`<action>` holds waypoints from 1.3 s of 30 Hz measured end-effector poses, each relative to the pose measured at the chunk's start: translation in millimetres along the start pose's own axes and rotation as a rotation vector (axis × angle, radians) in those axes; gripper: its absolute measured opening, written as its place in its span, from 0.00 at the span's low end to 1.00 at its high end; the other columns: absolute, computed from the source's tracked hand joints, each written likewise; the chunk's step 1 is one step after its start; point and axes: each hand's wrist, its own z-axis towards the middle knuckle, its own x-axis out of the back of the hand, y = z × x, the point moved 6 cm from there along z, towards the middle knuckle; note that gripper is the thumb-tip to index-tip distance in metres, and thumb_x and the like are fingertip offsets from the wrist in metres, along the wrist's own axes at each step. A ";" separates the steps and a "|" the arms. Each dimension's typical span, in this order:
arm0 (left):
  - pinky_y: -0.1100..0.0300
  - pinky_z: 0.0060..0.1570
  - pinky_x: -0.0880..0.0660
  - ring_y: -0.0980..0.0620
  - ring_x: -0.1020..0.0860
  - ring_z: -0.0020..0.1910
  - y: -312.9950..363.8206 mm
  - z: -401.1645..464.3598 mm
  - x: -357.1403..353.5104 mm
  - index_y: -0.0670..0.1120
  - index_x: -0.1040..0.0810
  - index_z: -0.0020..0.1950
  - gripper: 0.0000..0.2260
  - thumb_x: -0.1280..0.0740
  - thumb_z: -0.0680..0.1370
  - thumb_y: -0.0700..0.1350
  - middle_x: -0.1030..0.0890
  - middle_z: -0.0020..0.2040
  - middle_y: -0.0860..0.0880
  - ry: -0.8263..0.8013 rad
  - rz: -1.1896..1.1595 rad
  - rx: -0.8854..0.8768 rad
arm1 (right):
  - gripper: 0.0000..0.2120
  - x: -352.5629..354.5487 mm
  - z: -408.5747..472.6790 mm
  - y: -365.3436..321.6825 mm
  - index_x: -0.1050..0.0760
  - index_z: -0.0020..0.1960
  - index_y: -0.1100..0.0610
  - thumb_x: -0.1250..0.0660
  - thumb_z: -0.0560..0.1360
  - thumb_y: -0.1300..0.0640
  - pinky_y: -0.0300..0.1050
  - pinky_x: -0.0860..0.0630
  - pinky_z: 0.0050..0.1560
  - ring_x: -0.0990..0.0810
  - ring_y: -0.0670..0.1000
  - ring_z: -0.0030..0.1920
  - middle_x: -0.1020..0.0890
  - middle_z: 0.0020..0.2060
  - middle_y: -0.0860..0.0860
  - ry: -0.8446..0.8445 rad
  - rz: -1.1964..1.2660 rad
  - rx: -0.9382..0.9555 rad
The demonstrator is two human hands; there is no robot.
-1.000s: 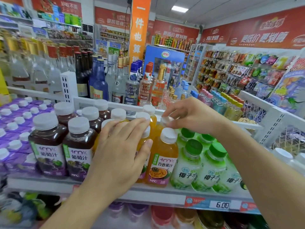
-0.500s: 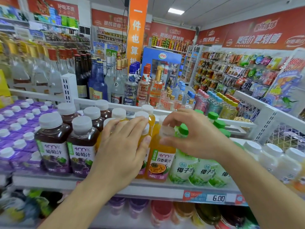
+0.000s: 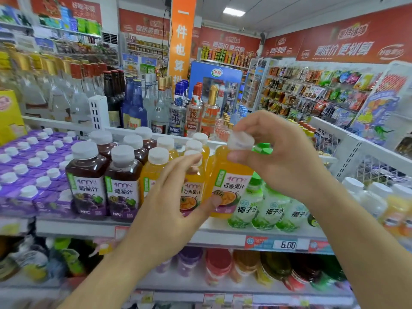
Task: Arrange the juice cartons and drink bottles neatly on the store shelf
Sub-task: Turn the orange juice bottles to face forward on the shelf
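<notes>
Rows mostly tidy; right hand (image 3: 287,161) pinches orange bottle (image 3: 229,181) cap, left hand (image 3: 171,201) relaxed beside it; bottle unplaced.

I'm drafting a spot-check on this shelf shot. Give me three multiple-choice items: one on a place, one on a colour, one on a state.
1. Where do the purple cartons sit relative to the grape juice bottles?
A. to their left
B. to their right
C. on the shelf below

2. What colour are the coconut water bottles' caps?
A. white
B. green
C. red

3. What is the right hand doing?
A. resting open on the shelf
B. pinching the cap of a passion fruit juice bottle
C. holding a carton

Answers: 1 A, the cartons fill the shelf's left end. 2 B, green caps show behind that hand. 3 B, fingers pinch the white cap.
</notes>
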 end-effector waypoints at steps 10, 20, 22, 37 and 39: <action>0.59 0.46 0.18 0.63 0.17 0.53 0.7 -68.2 -5.5 0.64 0.24 0.62 0.28 0.22 0.64 0.61 0.15 0.53 0.65 -0.155 -0.414 0.411 | 0.20 -29.4 -52.7 -21.6 0.23 0.68 0.50 0.25 0.79 0.45 0.56 0.15 0.54 0.14 0.49 0.55 0.14 0.56 0.46 -0.002 0.253 -0.101; 0.44 0.40 0.15 0.48 0.12 0.48 -15.2 -129.6 -5.1 0.55 0.17 0.60 0.21 0.24 0.72 0.64 0.12 0.51 0.53 -0.054 -0.533 0.676 | 0.14 -99.3 -184.5 10.0 0.24 0.66 0.49 0.27 0.81 0.54 0.50 0.14 0.49 0.13 0.50 0.54 0.14 0.60 0.47 -0.028 0.660 -0.582; 0.51 0.31 0.20 0.45 0.13 0.44 -16.8 -136.1 -8.1 0.55 0.17 0.59 0.22 0.26 0.70 0.65 0.12 0.50 0.51 -0.039 -0.537 0.710 | 0.12 -109.0 -197.5 7.2 0.22 0.66 0.53 0.31 0.83 0.58 0.52 0.14 0.51 0.12 0.55 0.54 0.12 0.57 0.52 -0.056 0.776 -0.604; 0.48 0.58 0.17 0.56 0.16 0.58 -12.3 -149.0 -42.6 0.59 0.18 0.61 0.15 0.27 0.76 0.59 0.13 0.56 0.60 -0.122 -0.483 0.698 | 0.18 -105.2 -236.3 34.4 0.19 0.68 0.48 0.27 0.80 0.61 0.51 0.13 0.52 0.12 0.50 0.55 0.12 0.55 0.46 0.124 0.718 -0.608; 0.51 0.59 0.18 0.60 0.16 0.57 -9.2 -149.7 -51.6 0.61 0.17 0.61 0.12 0.27 0.78 0.57 0.14 0.56 0.63 -0.125 -0.457 0.703 | 0.21 -102.1 -238.9 38.7 0.20 0.69 0.47 0.25 0.78 0.62 0.48 0.14 0.52 0.12 0.48 0.54 0.12 0.55 0.44 0.119 0.675 -0.573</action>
